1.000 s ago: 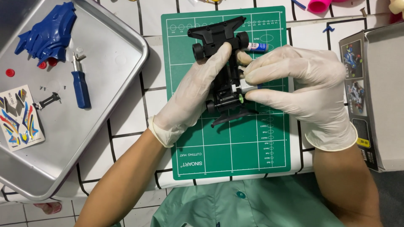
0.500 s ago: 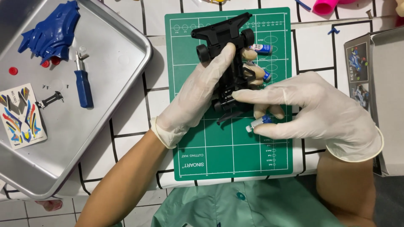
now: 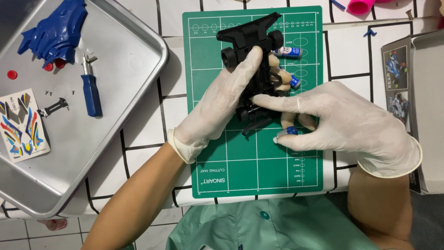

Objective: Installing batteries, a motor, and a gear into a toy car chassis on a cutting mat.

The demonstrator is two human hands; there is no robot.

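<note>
A black toy-car chassis (image 3: 252, 41) with small black wheels is held over a green cutting mat (image 3: 249, 162). My left hand (image 3: 217, 106), in a white glove, grips the chassis along its left side. My right hand (image 3: 342, 125), also gloved, pinches a small blue and white battery (image 3: 287, 132) between thumb and fingers, while its index finger touches the chassis's rear part. Another blue and white battery (image 3: 287, 52) lies on the mat beside the chassis, and a third one (image 3: 294, 82) shows partly behind my fingers.
A metal tray (image 3: 120, 139) at the left holds a blue car body shell (image 3: 51, 32), a blue-handled screwdriver (image 3: 90, 90), a sticker sheet (image 3: 21, 122), a red cap and small parts. An open grey box (image 3: 423, 106) stands at the right. A pink object (image 3: 358, 5) lies at the top.
My right hand has come off the chassis side and moved right and down, now pinching a battery. The chassis and my left hand have shifted slightly.
</note>
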